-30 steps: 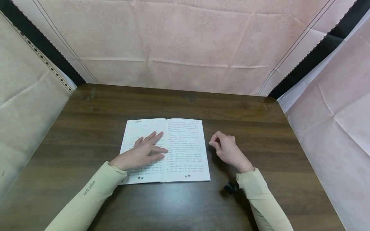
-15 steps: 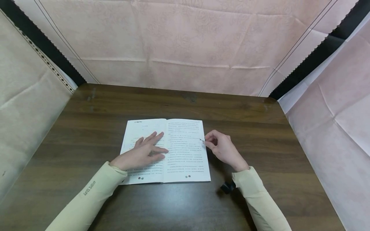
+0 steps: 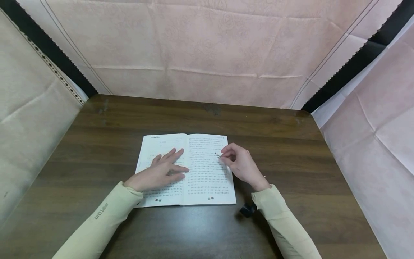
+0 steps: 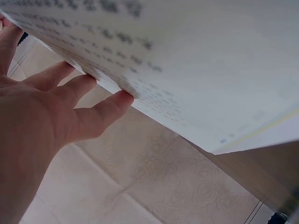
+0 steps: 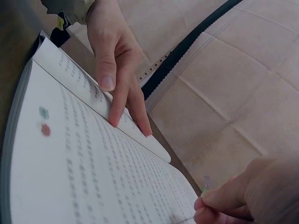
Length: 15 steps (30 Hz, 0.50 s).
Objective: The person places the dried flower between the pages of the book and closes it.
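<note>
An open book (image 3: 207, 183) with printed pages lies flat on the wooden table. My left hand (image 3: 158, 173) rests on its left page with the fingers spread, the thumb near the centre fold. Above the right page, near its outer edge, my right hand (image 3: 242, 163) pinches a small thin item (image 3: 217, 155) between thumb and index finger. Its end sticks out to the left over the print. In the right wrist view a bit of purple and green (image 5: 207, 183) shows at those fingertips; what kind of thing it is I cannot tell.
The brown wooden table (image 3: 207, 230) surrounds the book. Pale patterned cloth (image 3: 207, 43) hangs behind and at both sides, with black strips (image 3: 349, 72) at the corners. A small black device (image 3: 247, 209) is at the right sleeve.
My right hand has moved left from beside the book to over the right page, bringing the thin item into view. My left hand has stayed in place on the left page.
</note>
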Each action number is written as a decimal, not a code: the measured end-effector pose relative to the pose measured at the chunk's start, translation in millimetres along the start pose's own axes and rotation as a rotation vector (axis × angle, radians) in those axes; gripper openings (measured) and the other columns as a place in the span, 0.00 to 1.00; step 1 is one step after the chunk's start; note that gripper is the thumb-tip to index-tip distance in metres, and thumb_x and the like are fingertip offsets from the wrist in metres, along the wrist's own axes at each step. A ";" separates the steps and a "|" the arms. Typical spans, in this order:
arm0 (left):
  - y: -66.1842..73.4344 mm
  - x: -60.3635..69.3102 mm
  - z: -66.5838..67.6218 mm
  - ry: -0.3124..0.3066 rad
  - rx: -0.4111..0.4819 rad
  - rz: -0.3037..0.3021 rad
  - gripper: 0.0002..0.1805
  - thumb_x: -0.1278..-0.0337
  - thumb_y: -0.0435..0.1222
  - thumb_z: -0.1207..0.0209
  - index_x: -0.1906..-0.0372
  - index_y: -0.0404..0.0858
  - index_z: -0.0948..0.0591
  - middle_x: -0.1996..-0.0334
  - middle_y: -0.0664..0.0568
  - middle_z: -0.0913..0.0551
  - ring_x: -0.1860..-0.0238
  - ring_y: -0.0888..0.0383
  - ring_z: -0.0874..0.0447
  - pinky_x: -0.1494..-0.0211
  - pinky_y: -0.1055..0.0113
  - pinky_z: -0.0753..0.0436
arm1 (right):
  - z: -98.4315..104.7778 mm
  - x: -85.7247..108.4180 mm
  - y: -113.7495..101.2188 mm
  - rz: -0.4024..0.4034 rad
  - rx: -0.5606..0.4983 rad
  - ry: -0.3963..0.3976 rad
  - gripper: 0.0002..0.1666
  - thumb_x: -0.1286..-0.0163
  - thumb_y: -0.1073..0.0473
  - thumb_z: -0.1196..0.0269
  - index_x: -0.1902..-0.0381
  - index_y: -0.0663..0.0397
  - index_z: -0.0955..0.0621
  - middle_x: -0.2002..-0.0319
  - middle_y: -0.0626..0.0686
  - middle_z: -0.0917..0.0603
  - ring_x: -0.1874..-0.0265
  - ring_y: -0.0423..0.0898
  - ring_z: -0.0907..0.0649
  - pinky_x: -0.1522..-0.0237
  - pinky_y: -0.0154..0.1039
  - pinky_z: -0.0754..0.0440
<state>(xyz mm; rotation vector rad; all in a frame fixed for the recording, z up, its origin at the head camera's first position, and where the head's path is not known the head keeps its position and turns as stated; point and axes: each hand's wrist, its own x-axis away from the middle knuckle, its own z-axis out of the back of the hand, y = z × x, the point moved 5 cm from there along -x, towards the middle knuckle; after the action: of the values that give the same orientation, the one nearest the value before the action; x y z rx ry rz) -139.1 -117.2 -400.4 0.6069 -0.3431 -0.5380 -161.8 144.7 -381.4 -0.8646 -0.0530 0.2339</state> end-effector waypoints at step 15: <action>1.8 0.8 1.0 0.003 -0.003 -0.008 0.20 0.37 0.51 0.41 0.43 0.52 0.17 0.23 0.52 0.51 0.23 0.50 0.65 0.29 0.36 0.62 | -8.1 1.4 -4.4 -0.023 0.049 -0.062 0.13 0.37 0.64 0.32 0.55 0.49 0.20 0.63 0.44 0.17 0.65 0.44 0.19 0.65 0.39 0.19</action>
<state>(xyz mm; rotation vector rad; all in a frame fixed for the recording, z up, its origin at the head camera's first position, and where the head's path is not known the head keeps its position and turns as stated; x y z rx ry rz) -138.2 -116.8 -398.5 0.6068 -0.3372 -0.5447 -158.5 136.2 -383.3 -0.8078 -0.1149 0.2398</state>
